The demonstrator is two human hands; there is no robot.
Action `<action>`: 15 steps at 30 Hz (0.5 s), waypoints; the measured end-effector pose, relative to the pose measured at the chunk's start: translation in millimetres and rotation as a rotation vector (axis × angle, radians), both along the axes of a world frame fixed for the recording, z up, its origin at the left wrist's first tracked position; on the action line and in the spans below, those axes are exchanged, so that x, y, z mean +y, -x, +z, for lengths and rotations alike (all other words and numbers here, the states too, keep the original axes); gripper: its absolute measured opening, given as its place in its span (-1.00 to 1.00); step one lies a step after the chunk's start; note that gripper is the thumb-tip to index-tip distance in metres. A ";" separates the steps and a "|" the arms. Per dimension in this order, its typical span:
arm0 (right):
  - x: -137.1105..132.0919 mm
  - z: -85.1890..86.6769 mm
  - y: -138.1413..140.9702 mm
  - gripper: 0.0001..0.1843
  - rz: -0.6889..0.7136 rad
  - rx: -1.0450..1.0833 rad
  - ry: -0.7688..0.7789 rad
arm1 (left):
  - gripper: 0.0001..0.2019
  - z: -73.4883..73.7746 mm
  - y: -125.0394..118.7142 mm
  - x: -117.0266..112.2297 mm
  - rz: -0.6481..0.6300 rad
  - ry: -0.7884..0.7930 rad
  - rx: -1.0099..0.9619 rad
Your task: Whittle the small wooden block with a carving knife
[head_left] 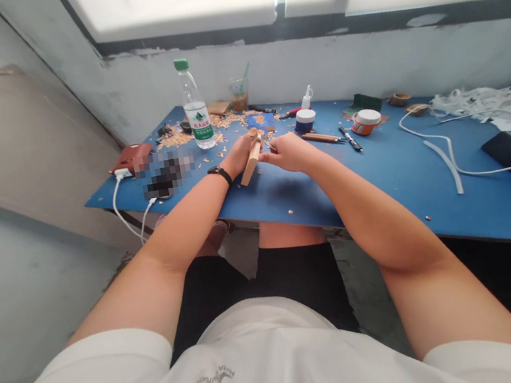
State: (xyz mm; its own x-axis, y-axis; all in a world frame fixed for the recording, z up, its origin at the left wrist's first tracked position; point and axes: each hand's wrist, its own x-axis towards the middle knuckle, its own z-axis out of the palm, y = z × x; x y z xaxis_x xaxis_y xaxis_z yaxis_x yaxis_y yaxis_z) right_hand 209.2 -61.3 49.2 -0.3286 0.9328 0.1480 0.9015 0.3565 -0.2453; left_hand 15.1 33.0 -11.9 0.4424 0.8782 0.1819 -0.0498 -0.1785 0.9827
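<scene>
My left hand (pixel 242 154), with a dark watch on its wrist, is closed around a pale piece of wood (pixel 252 163). The wood is tilted, its near end pointing down toward the table's front edge. Close by on the right, my right hand (pixel 289 152) is closed, with its thumb against the wood's side. A small carving tool (pixel 270 144) shows at its fingers, mostly hidden by the hand. Beyond the hands, wood shavings (pixel 178 138) lie scattered on the blue table (pixel 380 177).
A water bottle (pixel 197 113) stands left of my hands. Behind are a drink cup (pixel 239 95), a white-lidded jar (pixel 305 120) and a glue bottle (pixel 307 98). Rightward lie a pen (pixel 350 139), an orange jar (pixel 366 122) and a white cable (pixel 449 149). A brown case (pixel 135 158) sits left.
</scene>
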 end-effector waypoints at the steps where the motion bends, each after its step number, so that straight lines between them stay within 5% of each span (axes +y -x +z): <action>1: -2.8 2.2 -0.8 -0.35 0.023 0.005 0.003 | -0.38 0.9 -1.7 -1.0 0.027 0.024 0.010; 8: -18.5 11.7 -0.7 -0.51 0.052 0.051 -0.031 | -0.73 7.8 -0.8 -17.9 -0.004 0.103 -0.073; 15: -22.0 10.5 7.0 -0.59 0.026 -0.004 -0.045 | -0.66 2.9 -3.8 -14.2 -0.066 0.152 -0.152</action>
